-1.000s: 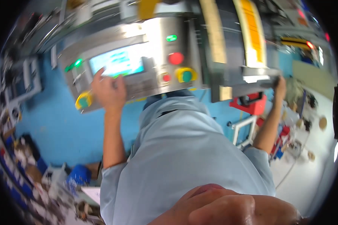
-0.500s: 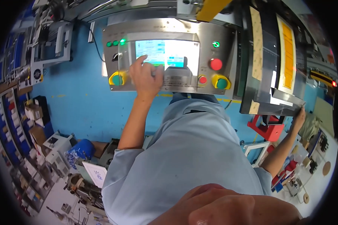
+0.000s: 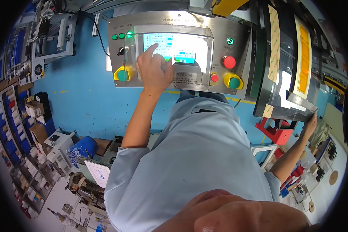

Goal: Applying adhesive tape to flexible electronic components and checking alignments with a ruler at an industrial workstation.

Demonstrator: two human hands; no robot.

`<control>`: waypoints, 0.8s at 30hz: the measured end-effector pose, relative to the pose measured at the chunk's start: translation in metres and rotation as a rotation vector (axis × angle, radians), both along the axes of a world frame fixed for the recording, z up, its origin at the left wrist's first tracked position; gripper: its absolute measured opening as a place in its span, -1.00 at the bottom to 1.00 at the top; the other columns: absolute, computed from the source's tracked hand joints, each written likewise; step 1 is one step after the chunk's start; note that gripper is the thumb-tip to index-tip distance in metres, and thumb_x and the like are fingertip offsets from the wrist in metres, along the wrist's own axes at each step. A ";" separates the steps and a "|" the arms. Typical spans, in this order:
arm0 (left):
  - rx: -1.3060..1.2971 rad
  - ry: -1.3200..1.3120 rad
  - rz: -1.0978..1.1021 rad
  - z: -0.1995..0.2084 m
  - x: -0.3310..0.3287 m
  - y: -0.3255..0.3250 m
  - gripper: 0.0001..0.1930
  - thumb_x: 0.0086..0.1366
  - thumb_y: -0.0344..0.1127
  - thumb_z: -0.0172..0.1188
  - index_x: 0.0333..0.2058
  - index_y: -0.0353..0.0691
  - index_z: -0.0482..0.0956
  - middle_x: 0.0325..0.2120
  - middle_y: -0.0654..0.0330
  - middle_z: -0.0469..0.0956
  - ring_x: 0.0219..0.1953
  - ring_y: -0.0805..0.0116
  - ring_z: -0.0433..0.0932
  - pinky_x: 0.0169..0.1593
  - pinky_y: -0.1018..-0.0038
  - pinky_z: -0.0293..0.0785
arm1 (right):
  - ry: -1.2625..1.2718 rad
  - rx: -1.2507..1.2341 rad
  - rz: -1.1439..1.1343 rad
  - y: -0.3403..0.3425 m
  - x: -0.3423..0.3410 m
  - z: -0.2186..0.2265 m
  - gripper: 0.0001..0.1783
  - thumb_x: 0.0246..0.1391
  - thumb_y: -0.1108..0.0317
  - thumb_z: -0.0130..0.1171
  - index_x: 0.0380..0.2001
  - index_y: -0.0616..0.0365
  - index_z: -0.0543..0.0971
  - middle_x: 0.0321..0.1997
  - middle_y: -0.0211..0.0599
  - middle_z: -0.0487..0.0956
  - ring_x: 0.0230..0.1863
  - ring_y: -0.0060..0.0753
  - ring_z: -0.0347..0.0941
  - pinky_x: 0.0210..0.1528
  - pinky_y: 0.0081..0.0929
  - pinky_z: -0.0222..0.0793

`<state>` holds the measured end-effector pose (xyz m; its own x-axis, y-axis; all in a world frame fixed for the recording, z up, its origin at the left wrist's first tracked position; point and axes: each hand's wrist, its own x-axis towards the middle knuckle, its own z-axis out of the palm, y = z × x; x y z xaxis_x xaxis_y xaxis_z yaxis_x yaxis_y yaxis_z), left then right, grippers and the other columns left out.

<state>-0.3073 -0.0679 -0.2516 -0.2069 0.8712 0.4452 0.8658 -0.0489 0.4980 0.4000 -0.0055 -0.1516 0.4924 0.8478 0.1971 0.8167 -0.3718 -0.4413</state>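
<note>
My left hand (image 3: 154, 71) is over the touchscreen (image 3: 164, 42) of a steel control panel. Its index finger stretches out to the screen's left part, while the other fingers are spread and partly bent; nothing is in it. Whether the fingertip touches the glass I cannot tell. Out to the right, my right hand (image 3: 310, 124) is closed at the near corner of a dark flat frame (image 3: 276, 110), where a metal strip (image 3: 302, 101) lies. Its fingertips are partly hidden there. A yellow panel with a pale border (image 3: 304, 58) sits on the frame.
Around the screen are a large red button (image 3: 229, 62), a small red button (image 3: 214, 78), and green buttons in yellow guards, one left (image 3: 122, 74) and one right (image 3: 234, 82). A red stand (image 3: 276, 133) is below the frame. Shelves with bins (image 3: 19, 143) line the far left.
The panel and frame have shifted slightly up and right in view. My left index finger is a little higher on the screen. My right hand stays at the frame's corner.
</note>
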 end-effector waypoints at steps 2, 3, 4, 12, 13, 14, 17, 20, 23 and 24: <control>0.061 -0.019 0.024 -0.001 0.000 -0.004 -0.73 -0.01 -0.29 0.38 -0.57 -0.15 0.40 0.00 -0.01 0.42 -0.09 0.04 0.34 -0.05 0.19 0.19 | -0.038 0.028 0.032 -0.001 -0.003 0.000 -0.35 0.26 -0.19 -0.17 -0.14 0.24 0.55 -0.51 -0.32 0.46 -0.56 -0.48 0.30 -0.50 -0.47 0.18; 0.056 -0.016 0.023 -0.002 0.000 -0.007 -0.73 -0.01 -0.29 0.38 -0.57 -0.15 0.40 0.00 -0.01 0.42 -0.09 0.04 0.34 -0.05 0.19 0.19 | 0.015 0.015 -0.012 0.000 -0.006 0.001 -0.35 0.25 -0.18 -0.17 -0.10 0.25 0.55 -0.48 -0.30 0.49 -0.55 -0.46 0.31 -0.48 -0.48 0.20; 0.057 -0.028 0.044 -0.003 0.000 -0.009 -0.73 -0.01 -0.28 0.38 -0.57 -0.16 0.40 -0.04 -0.02 0.42 -0.10 0.04 0.34 -0.05 0.20 0.20 | 0.067 0.002 -0.055 0.000 -0.008 0.002 -0.34 0.25 -0.18 -0.17 -0.06 0.25 0.54 -0.45 -0.27 0.51 -0.53 -0.45 0.33 -0.46 -0.48 0.23; -0.012 -0.048 0.081 -0.001 0.001 -0.024 -0.73 0.02 -0.29 0.38 -0.57 -0.17 0.40 -0.10 -0.01 0.43 -0.14 0.05 0.35 -0.06 0.22 0.22 | 0.039 -0.120 -0.086 0.002 0.019 0.001 -0.32 0.26 -0.16 -0.17 0.09 0.22 0.48 -0.20 -0.17 0.58 -0.41 -0.40 0.42 -0.33 -0.48 0.31; -0.009 -0.041 0.062 -0.001 0.001 -0.024 -0.73 0.02 -0.29 0.37 -0.58 -0.16 0.39 -0.10 -0.01 0.44 -0.14 0.05 0.35 -0.06 0.23 0.22 | 0.010 -0.103 -0.079 0.002 0.019 0.000 -0.32 0.26 -0.16 -0.17 0.12 0.22 0.46 -0.18 -0.16 0.59 -0.41 -0.40 0.43 -0.32 -0.48 0.32; -0.004 -0.034 0.043 -0.001 0.002 -0.025 -0.72 0.03 -0.29 0.37 -0.59 -0.16 0.39 -0.09 -0.01 0.44 -0.14 0.04 0.35 -0.05 0.23 0.22 | 0.009 -0.107 -0.079 0.001 0.019 0.000 -0.32 0.26 -0.16 -0.17 0.12 0.22 0.46 -0.18 -0.16 0.59 -0.41 -0.40 0.43 -0.32 -0.48 0.32; -0.006 -0.046 0.034 0.000 0.005 -0.024 -0.71 0.03 -0.27 0.37 -0.60 -0.15 0.38 -0.08 -0.02 0.46 -0.12 0.04 0.35 -0.04 0.22 0.22 | 0.025 -0.121 -0.088 0.001 0.021 -0.002 -0.32 0.27 -0.14 -0.18 0.15 0.23 0.44 -0.11 -0.12 0.58 -0.34 -0.37 0.47 -0.27 -0.47 0.35; -0.011 -0.027 0.029 0.001 0.004 -0.020 -0.72 0.08 -0.27 0.35 -0.59 -0.17 0.38 -0.05 0.00 0.46 -0.11 0.05 0.36 -0.01 0.24 0.22 | 0.055 -0.020 -0.017 0.002 0.024 -0.004 -0.32 0.28 -0.12 -0.18 0.16 0.26 0.42 -0.07 -0.11 0.57 -0.26 -0.36 0.49 -0.22 -0.48 0.37; -0.056 0.003 0.027 0.008 0.006 -0.016 -0.71 0.07 -0.28 0.35 -0.60 -0.17 0.37 0.00 -0.01 0.47 -0.10 0.05 0.37 -0.01 0.24 0.23 | 0.021 -0.068 -0.012 0.001 0.023 -0.002 -0.33 0.30 -0.10 -0.19 0.16 0.27 0.41 -0.04 -0.12 0.56 -0.20 -0.36 0.49 -0.18 -0.49 0.37; -0.055 0.003 0.027 0.008 0.006 -0.016 -0.71 0.07 -0.28 0.35 -0.60 -0.17 0.37 0.00 -0.01 0.47 -0.10 0.05 0.37 -0.01 0.24 0.23 | 0.051 -0.070 -0.038 0.000 0.022 -0.002 -0.33 0.30 -0.10 -0.19 0.16 0.27 0.41 -0.05 -0.12 0.56 -0.22 -0.36 0.49 -0.20 -0.49 0.37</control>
